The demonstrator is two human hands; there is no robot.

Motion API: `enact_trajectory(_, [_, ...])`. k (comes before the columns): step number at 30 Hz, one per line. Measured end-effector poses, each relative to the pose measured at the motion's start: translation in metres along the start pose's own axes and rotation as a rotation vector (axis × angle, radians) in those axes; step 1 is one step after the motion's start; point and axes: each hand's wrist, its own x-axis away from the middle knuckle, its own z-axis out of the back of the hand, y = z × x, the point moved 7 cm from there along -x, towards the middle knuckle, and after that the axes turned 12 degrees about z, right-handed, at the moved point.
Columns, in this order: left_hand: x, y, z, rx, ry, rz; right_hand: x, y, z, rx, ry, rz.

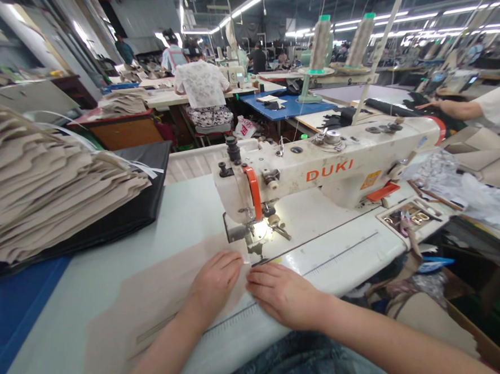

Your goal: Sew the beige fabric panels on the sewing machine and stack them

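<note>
A pale beige fabric piece (159, 280) lies flat on the sewing table, its right end near the needle area of a white sewing machine (294, 161). My left hand (216, 283) rests on that end, fingers bent and pressed together on the fabric edge. Just to the right, my right hand (283, 295) has its fingers together at the same edge, the thumb hidden. The two hands' fingertips almost meet, in front of the lit presser foot (258, 228). Whatever lies under the fingertips is hidden.
A tall stack of beige fabric pieces (42, 185) sits on black material (146, 220) at left. A small tray (413, 219) with scissors and metal bits is set into the table at right. Thread cones (320, 44) stand behind the machine. Other people work beyond.
</note>
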Motion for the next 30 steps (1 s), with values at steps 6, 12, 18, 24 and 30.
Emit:
enact_trajectory(6, [0.001, 0.002, -0.001, -0.025, -0.024, -0.028, 0.001, 0.001, -0.001, -0.038, 0.016, -0.006])
enact_trajectory(12, [0.005, 0.004, -0.004, -0.092, -0.049, -0.053, 0.0, 0.002, -0.001, -0.061, 0.005, -0.011])
enact_trajectory(18, [0.01, 0.003, -0.007, -0.127, -0.063, -0.092, 0.0, 0.002, 0.001, -0.069, 0.013, -0.013])
enact_trajectory(24, [0.012, 0.0, -0.008, -0.108, -0.056, -0.091, 0.001, 0.003, -0.003, -0.074, -0.002, -0.022])
enact_trajectory(30, [0.009, 0.005, -0.003, -0.105, -0.051, -0.09, 0.001, 0.002, -0.003, -0.068, 0.007, -0.012])
